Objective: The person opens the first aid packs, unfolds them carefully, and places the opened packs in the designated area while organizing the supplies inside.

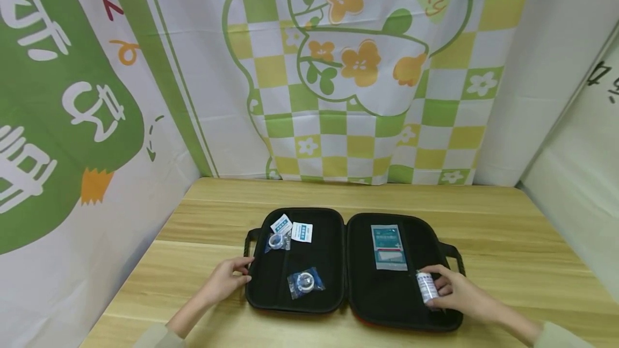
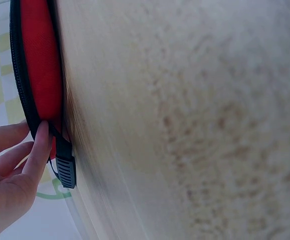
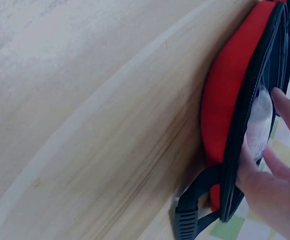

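Observation:
A black-lined zip case with a red outside lies unfolded on the table. My left hand pinches the rim of its left half beside the handle. Over the right half, my right hand grips a white wrapped roll with blue print, near the right edge. In the right wrist view, fingers and thumb lie around this roll in clear wrap. A teal and clear packet lies in the same half. The roll's underside is hidden.
In the left half lie two small white packets, one upper and one beside it, and two tape rolls in clear bags, one upper and one lower. Printed curtains stand behind the wooden table.

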### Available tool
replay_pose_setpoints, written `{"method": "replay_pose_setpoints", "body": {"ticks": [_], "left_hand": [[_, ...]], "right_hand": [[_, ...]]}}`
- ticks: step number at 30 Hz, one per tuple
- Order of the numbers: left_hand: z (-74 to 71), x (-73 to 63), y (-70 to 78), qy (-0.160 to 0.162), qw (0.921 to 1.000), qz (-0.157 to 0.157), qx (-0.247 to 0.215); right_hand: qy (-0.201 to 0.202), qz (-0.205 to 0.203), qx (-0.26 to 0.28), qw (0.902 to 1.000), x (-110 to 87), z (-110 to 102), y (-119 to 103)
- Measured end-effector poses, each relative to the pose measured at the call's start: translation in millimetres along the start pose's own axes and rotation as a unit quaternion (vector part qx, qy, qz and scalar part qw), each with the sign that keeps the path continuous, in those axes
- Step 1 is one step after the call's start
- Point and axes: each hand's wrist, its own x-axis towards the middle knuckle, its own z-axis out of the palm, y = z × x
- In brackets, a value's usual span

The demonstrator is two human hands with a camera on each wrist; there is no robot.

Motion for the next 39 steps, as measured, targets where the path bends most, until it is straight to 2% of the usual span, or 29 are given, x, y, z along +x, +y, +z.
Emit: {"method": "replay_pose_setpoints", "body": {"ticks": [4,15,22,31,39], "left_hand": [[0.4,-0.1,-0.5,0.001,1.0000,0.000,-0.001],[0.6,1.1,-2.5,-0.001,1.0000,0.000,-0.002],[0.5,1.3,-3.0,-0.003,1.0000,-0.001,-0.005],[0.3,2.5,-4.7,0.000,1.0000,0.001,0.001],[0.9,1.7,-4.2,-0.001,1.0000,-0.003,0.006]], "right_hand": [[-0.024,-0.004,0.046,0.9986,0.1,-2.5,0.8],[0.002,0.021,0.079,0.9966,5.2,3.5,2.0],[-0.029,0.020,0.111,0.9932,6.2,2.7,4.4],[-0.029,0.043,0.189,0.9806,6.5,4.6,5.7],[-0.025,0.075,0.203,0.9760,10.3,6.7,2.7]]}}
